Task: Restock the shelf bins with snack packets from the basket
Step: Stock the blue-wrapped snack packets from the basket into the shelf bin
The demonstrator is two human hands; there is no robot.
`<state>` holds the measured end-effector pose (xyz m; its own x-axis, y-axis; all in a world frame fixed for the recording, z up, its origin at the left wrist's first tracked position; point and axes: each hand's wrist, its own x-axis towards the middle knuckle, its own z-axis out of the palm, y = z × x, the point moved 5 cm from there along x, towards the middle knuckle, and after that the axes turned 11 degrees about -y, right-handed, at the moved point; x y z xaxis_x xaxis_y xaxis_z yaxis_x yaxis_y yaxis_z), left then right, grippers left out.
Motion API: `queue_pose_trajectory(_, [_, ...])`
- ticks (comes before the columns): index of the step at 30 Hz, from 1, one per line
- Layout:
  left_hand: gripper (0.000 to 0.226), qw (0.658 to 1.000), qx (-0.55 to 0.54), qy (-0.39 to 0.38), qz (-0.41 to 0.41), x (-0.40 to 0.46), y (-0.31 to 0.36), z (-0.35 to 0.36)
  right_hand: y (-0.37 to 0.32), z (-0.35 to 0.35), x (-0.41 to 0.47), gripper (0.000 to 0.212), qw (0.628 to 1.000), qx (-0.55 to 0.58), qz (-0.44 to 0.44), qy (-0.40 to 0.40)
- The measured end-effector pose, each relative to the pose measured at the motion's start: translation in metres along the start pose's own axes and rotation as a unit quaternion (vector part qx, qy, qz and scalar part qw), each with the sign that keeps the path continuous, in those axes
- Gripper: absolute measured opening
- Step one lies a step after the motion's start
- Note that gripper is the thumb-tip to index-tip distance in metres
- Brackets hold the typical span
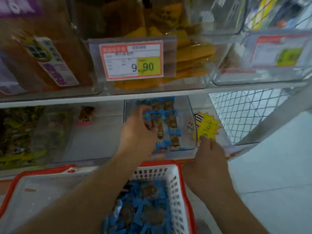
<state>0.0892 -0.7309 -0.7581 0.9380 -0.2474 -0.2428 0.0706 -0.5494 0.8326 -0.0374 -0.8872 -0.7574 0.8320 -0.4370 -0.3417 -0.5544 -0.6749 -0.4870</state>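
Reaching into the clear bin (192,115), left hand (138,130) pinches blue packets (152,114).

The basket (177,191) is white with a red rim and a grid of small holes in its wall. The snack packets (145,205) in it are blue with brown middles, as are those in the clear bin (190,129). The price tag (131,60) is white, red-bordered, with a yellow patch. The starburst label (208,126) is yellow. The packets (192,53) above are orange-yellow.
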Motion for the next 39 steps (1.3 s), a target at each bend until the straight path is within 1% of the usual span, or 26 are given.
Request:
queue_pose_trajectory(1, [0.049,1.000,0.014,0.003,-0.007,0.018,0.000,0.007,0.000,0.000,0.003,0.054,1.000,-0.027,-0.008,-0.009])
queue_pose_trajectory(2, [0.049,1.000,0.025,0.003,-0.019,0.036,-0.001,0.013,0.000,0.000,0.006,0.049,0.998,-0.049,-0.009,-0.024])
queue_pose_trajectory(4, [0.054,0.997,0.052,-0.004,-0.057,0.065,-0.010,0.022,0.002,-0.003,0.010,0.052,0.997,-0.063,0.003,-0.047])
queue_pose_trajectory(7, [0.059,0.993,0.072,-0.018,-0.096,0.092,-0.023,0.032,0.006,-0.005,0.015,0.065,0.995,-0.064,0.011,-0.075])
queue_pose_trajectory(10, [0.054,0.994,0.082,-0.014,-0.078,0.106,-0.029,0.042,0.007,-0.004,0.018,0.070,0.994,-0.060,0.005,-0.093])
queue_pose_trajectory(12, [0.055,0.991,0.124,-0.006,-0.055,0.111,-0.032,0.047,0.007,-0.003,0.018,0.070,0.993,-0.064,0.003,-0.095])
queue_pose_trajectory(15, [0.060,0.981,0.192,0.002,-0.025,0.114,-0.038,0.049,0.006,-0.004,0.017,0.064,0.995,-0.052,0.001,-0.089])
queue_pose_trajectory(17, [0.059,0.978,0.209,0.002,-0.010,0.112,-0.040,0.050,0.006,-0.005,0.016,0.059,0.995,-0.050,0.001,-0.088])
queue_pose_trajectory(22, [0.049,0.973,0.229,0.003,0.011,0.101,-0.035,0.048,0.004,-0.005,0.015,0.058,0.994,-0.056,0.000,-0.089])
queue_pose_trajectory(25, [0.042,0.977,0.211,-0.002,0.043,0.080,-0.020,0.040,0.002,-0.008,0.012,0.050,0.996,-0.045,0.004,-0.077])
queue_pose_trajectory(27, [0.032,0.981,0.181,-0.020,0.071,0.053,-0.007,0.030,-0.004,-0.014,0.007,0.047,0.998,-0.034,-0.007,-0.043])
queue_pose_trajectory(29, [0.023,0.982,0.154,-0.040,0.099,0.011,0.002,0.011,-0.017,-0.021,-0.002,0.050,0.998,-0.045,-0.038,-0.007])
queue_pose_trajectory(31, [0.020,0.981,0.139,-0.063,0.120,-0.040,0.005,-0.014,-0.035,-0.021,-0.016,0.048,0.996,-0.033,-0.082,-0.009])
queue_pose_trajectory(33, [0.020,0.982,0.128,-0.073,0.114,-0.090,-0.006,-0.044,-0.055,-0.009,-0.033,0.030,0.990,-0.031,-0.125,-0.061])
queue_pose_trajectory(35, [0.024,0.988,0.133,-0.039,0.076,-0.130,-0.034,-0.080,-0.066,0.020,-0.046,0.015,0.977,-0.061,-0.133,-0.154])
queue_pose_trajectory(37, [0.029,0.987,0.155,0.030,0.020,-0.159,-0.075,-0.118,-0.064,0.060,-0.052,0.011,0.958,-0.094,-0.123,-0.240])
queue_pose_trajectory(39, [0.039,0.978,0.174,0.100,-0.063,-0.178,-0.118,-0.152,-0.057,0.102,-0.052,0.018,0.938,-0.148,-0.137,-0.283])
